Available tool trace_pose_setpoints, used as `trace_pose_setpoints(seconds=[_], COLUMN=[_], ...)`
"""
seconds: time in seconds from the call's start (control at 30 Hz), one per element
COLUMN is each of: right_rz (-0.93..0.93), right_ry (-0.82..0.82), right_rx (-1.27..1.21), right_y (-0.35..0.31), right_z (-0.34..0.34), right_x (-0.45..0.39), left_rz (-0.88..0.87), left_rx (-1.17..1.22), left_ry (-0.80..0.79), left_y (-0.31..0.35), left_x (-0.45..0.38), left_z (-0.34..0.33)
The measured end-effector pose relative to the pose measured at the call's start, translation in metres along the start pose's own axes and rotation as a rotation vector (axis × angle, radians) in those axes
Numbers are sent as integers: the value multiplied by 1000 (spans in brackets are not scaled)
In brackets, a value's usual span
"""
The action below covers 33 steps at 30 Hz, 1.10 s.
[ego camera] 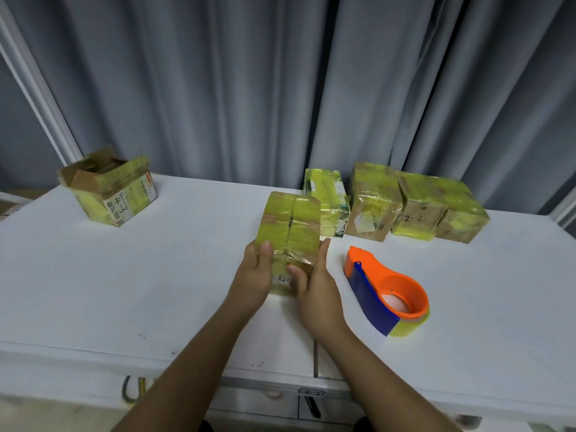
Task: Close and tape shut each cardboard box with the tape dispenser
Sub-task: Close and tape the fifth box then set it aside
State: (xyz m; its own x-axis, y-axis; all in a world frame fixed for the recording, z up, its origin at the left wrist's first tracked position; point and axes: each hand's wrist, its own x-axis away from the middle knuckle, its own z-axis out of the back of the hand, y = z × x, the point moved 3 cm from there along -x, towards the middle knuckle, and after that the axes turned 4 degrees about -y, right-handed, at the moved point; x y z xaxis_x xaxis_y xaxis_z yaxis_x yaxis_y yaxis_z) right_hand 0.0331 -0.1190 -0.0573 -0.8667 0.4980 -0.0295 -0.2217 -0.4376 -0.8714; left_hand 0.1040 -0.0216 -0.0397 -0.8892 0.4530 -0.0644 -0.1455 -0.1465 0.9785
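Yellow-green tape covers the middle box (pixel 288 235), whose top flaps meet at a dark centre seam; it stands mid-table (pixel 124 275). The left hand (pixel 254 275) and right hand (pixel 314 282) grip its near end from either side. Just right lies the orange-and-blue tape dispenser (pixel 386 291). Behind stand taped boxes (pixel 405 204); far left, an open box (pixel 109 188) marked 4-3.

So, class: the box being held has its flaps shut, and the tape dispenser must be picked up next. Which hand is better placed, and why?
The right hand. The tape dispenser lies just right of it on the table, while the left hand, on the box, would have to cross over.
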Motion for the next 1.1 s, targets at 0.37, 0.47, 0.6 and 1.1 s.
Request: trace_pose_setpoints(seconds=[0.37, 0.47, 0.6, 1.1], right_rz=[10, 33, 4, 94], right_ry=[-178, -289, -207, 86], right_rx=[286, 313, 223, -30], right_y=[1, 7, 1, -18], right_z=[10, 26, 37, 40], right_x=[6, 16, 21, -36], left_rz=[95, 0, -189, 26], left_rx=[123, -67, -426, -526], left_ry=[-90, 51, 158, 277], left_y=[-10, -6, 14, 26], left_x=[0, 1, 15, -41], left_z=[-5, 0, -4, 22])
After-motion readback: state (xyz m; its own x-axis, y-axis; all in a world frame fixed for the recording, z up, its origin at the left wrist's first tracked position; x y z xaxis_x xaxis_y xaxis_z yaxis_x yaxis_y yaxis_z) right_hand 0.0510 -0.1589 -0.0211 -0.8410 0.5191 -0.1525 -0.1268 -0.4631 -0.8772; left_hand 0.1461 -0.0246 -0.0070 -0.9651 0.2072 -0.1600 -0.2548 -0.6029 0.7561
